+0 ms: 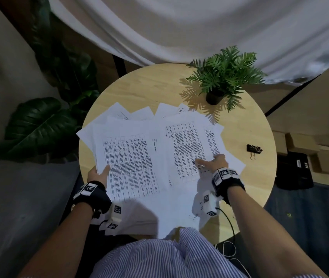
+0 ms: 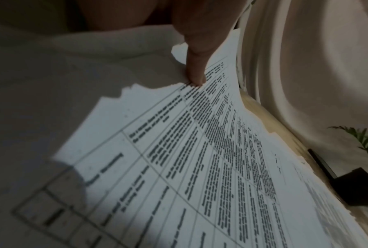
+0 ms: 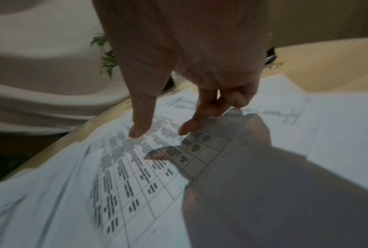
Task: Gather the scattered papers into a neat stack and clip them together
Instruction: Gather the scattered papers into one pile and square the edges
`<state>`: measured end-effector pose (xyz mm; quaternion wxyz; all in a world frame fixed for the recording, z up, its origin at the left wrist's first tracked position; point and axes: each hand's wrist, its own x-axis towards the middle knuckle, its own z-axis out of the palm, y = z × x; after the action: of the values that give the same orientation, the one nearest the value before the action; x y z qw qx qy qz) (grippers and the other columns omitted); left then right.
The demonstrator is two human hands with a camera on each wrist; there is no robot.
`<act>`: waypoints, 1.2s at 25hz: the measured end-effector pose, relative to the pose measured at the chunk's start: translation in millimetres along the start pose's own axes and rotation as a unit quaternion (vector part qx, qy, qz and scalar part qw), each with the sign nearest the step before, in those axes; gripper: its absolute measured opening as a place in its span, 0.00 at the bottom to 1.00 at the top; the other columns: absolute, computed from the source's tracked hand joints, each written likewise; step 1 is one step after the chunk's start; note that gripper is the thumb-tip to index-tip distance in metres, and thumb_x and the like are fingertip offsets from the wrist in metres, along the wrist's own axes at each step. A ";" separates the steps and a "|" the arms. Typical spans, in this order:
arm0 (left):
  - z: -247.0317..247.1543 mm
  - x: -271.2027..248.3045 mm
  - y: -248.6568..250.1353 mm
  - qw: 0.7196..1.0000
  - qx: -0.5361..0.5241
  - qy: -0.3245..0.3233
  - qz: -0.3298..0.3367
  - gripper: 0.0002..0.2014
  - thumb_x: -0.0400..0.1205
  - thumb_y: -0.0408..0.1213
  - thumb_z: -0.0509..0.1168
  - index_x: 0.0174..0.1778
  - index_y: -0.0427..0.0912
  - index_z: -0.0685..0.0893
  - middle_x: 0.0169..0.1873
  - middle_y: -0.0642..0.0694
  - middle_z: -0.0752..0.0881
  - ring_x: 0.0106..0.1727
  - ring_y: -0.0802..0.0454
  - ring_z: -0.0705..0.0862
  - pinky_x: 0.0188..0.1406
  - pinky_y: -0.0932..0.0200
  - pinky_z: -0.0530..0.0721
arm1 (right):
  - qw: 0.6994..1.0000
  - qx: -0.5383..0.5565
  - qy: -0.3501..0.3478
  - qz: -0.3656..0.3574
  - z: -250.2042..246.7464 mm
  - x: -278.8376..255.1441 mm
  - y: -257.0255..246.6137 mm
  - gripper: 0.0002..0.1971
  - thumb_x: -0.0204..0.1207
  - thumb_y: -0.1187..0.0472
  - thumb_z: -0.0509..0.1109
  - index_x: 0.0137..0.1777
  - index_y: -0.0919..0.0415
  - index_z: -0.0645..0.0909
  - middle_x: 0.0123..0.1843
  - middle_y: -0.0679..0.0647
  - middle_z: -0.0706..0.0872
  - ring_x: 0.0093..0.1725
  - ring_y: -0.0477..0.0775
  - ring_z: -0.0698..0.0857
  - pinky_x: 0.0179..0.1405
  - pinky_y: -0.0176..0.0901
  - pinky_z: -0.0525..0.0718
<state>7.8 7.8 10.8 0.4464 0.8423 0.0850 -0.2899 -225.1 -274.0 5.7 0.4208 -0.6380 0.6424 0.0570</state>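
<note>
Several printed white sheets (image 1: 131, 157) lie fanned and overlapping across the round wooden table (image 1: 149, 87). My left hand (image 1: 102, 171) pinches the left edge of the left bunch; the thumb (image 2: 197, 72) lies on top of the sheets (image 2: 200, 167) and the fingers are hidden beneath. My right hand (image 1: 209, 162) rests with straight fingers on the right-hand sheets (image 3: 136, 167), thumb and fingertips (image 3: 187, 130) touching the print. A black binder clip (image 1: 253, 148) lies alone on the bare wood to the right of the papers, apart from both hands.
A small potted fern (image 1: 223, 75) stands at the table's back right, close behind the papers. White cloth (image 1: 179, 27) hangs behind the table. Large dark leaves (image 1: 39, 125) are at the left, cardboard and black boxes (image 1: 300, 157) on the floor at the right.
</note>
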 end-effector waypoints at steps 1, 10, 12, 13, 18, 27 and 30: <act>1.3 -1.3 -2.8 1.000 -0.001 -0.012 -0.004 0.23 0.84 0.40 0.63 0.72 0.32 0.74 0.71 0.33 0.79 0.70 0.31 0.78 0.71 0.42 0.74 | 1.000 0.000 -0.023 0.019 10.7 -7.4 -1.5 0.43 0.55 0.36 0.81 0.64 0.62 0.76 0.56 0.60 0.83 0.53 0.60 0.85 0.43 0.47 0.77; -4.7 -5.3 -3.4 1.000 -0.002 -0.014 -0.027 0.23 0.85 0.38 0.61 0.75 0.34 0.71 0.73 0.32 0.76 0.72 0.30 0.75 0.71 0.40 0.73 | 0.965 -0.256 0.020 0.059 20.6 -24.2 8.8 0.33 0.61 0.46 0.74 0.64 0.63 0.78 0.67 0.60 0.76 0.69 0.64 0.72 0.66 0.57 0.79; -12.8 -1.1 -7.6 0.999 0.010 -0.004 -0.033 0.23 0.85 0.39 0.61 0.75 0.34 0.72 0.72 0.32 0.77 0.71 0.30 0.76 0.69 0.40 0.74 | 0.962 -0.257 0.065 0.060 -7.9 -9.2 25.3 0.38 0.57 0.41 0.73 0.63 0.67 0.77 0.68 0.62 0.73 0.67 0.63 0.70 0.66 0.55 0.78; -16.3 0.5 -9.2 0.999 0.014 -0.002 -0.036 0.23 0.85 0.39 0.61 0.75 0.34 0.72 0.72 0.32 0.77 0.71 0.30 0.76 0.69 0.41 0.74 | 0.971 -0.225 0.065 0.046 -17.1 -5.3 29.6 0.42 0.55 0.40 0.73 0.65 0.67 0.75 0.69 0.62 0.74 0.66 0.63 0.71 0.64 0.52 0.78; -12.4 -5.2 -13.6 0.998 0.026 -0.026 -0.053 0.25 0.85 0.41 0.60 0.77 0.35 0.69 0.76 0.35 0.74 0.75 0.31 0.73 0.75 0.40 0.70 | 0.998 -0.007 0.008 0.069 -23.5 -7.3 29.1 0.52 0.60 0.47 0.83 0.78 0.66 0.59 0.72 0.66 0.75 0.67 0.67 0.79 0.57 0.53 0.82; 9.9 -22.8 -11.2 0.997 0.015 -0.033 -0.062 0.25 0.85 0.35 0.60 0.78 0.32 0.66 0.77 0.32 0.71 0.76 0.31 0.71 0.74 0.42 0.68 | 0.974 -0.112 0.111 -0.161 -21.9 -44.3 -7.4 0.11 0.72 0.63 0.70 0.54 0.64 0.84 0.48 0.69 0.88 0.49 0.70 0.87 0.38 0.48 0.77; 9.8 -24.2 -13.1 0.995 0.006 -0.035 -0.088 0.27 0.85 0.37 0.61 0.79 0.33 0.64 0.78 0.33 0.70 0.77 0.31 0.69 0.76 0.41 0.68 | 0.935 0.010 0.247 -0.256 -74.1 -67.1 -36.7 0.07 0.65 0.71 0.63 0.40 0.71 0.82 0.32 0.73 0.81 0.33 0.66 0.80 0.33 0.46 0.66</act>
<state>-21.3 10.5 11.0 0.4169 0.8234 0.1418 -0.3580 -239.2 -274.0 111.2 0.2560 -0.7706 0.5411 -0.2186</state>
